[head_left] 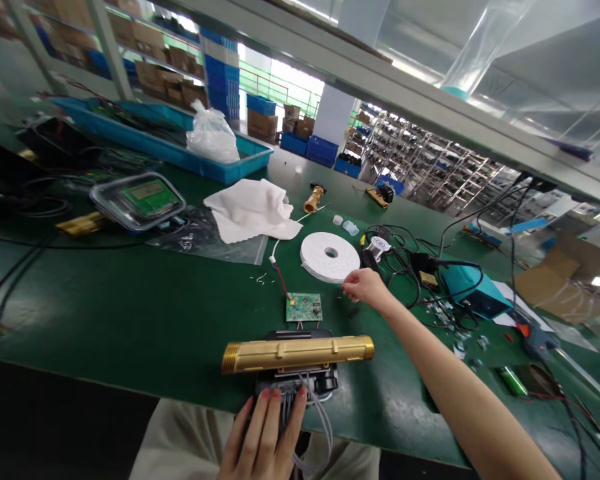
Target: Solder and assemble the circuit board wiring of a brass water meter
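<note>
our left hand (pixel 266 433) lies flat on the black housing (pixel 265 383) under the brass pipe (pixel 300 353), at the table's (pixel 130 313) near edge. our right hand (pixel 364 288), well apart from it, has fingertips bunched beside the white roll (pixel 330 257); whether they pinch anything, we cannot tell.

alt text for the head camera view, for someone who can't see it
A left hand steadies a black device with a brass tube on a green workbench; the right hand reaches beside a white tape roll, near a circuit board.
</note>
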A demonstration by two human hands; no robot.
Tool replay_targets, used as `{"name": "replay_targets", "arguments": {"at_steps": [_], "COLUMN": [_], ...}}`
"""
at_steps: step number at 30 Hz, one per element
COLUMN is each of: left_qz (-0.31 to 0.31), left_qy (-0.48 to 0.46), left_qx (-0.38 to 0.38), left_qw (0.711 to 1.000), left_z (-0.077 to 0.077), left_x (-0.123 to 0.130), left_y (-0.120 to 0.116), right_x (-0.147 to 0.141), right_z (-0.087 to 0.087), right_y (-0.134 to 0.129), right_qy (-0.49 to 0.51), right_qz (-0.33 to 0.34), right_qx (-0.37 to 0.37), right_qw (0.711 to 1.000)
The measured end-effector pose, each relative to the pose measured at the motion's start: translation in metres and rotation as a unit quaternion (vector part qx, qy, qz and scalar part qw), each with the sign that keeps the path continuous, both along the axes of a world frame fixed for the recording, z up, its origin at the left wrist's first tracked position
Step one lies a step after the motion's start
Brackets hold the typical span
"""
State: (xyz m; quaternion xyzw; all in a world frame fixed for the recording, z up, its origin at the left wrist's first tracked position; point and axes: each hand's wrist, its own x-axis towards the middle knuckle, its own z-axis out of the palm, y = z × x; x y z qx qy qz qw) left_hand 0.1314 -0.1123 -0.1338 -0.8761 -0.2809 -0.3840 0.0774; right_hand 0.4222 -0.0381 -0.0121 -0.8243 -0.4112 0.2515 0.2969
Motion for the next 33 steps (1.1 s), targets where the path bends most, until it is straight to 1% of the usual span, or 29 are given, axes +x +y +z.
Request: {"name": "replay_targets", "arguments": {"at_steps": [2,4,6,7,8,9,10,12,14,15,17,20,26,33], "left_qz": [0.008,0.017,0.022,0.026,0.030,0.033,0.033,0.031,0.028,0.027,0.029,0.030,0.034,0.031], "left_qy": [0.013,0.025,0.031,0.032,0.032,0.030,0.026,0.020,0.022,0.026,0.037,0.047,0.039,0.037], "left_qx": [-0.008,-0.016,-0.021,-0.022,-0.022,-0.022,-0.019,-0.015,-0.016,-0.018,-0.022,-0.019,-0.020,-0.022], "left_qw": [1.000,0.999,0.999,0.999,0.999,0.999,0.999,0.999,0.999,0.999,0.999,0.998,0.998,0.999], "left_z": [0.001,0.002,0.002,0.002,0.002,0.002,0.002,0.003,0.004,0.004,0.004,0.005,0.007,0.006], "left_x": [-0.001,-0.001,0.000,0.000,0.001,0.001,0.001,0.001,0.000,-0.001,-0.001,-0.002,-0.001,-0.002], "left_y": [-0.003,-0.006,-0.007,-0.008,-0.008,-0.008,-0.009,-0.009,-0.010,-0.011,-0.012,-0.012,-0.011,-0.012], "right_x": [-0.009,-0.027,-0.058,-0.076,-0.096,-0.116,-0.135,-0.164,-0.181,-0.186,-0.189,-0.190,-0.193,-0.193], "right_z": [0.022,0.044,0.059,0.061,0.059,0.053,0.043,0.016,-0.011,-0.022,-0.034,-0.037,-0.034,-0.034], "right_y": [-0.017,-0.041,-0.070,-0.085,-0.098,-0.109,-0.118,-0.125,-0.124,-0.121,-0.115,-0.109,-0.109,-0.109], "right_qy": [0.012,0.020,0.024,0.005,-0.022,-0.060,-0.099,-0.181,-0.292,-0.331,-0.371,-0.372,-0.387,-0.395], "right_qz": [-0.006,-0.006,-0.002,-0.010,-0.002,0.010,0.041,0.111,0.105,0.099,0.083,0.069,0.084,0.108], "right_qx": [0.045,0.095,0.125,0.151,0.160,0.177,0.207,0.263,0.264,0.260,0.247,0.232,0.190,0.186], "right_qw": [0.999,0.995,0.992,0.988,0.987,0.982,0.972,0.941,0.913,0.902,0.891,0.896,0.899,0.893]}}
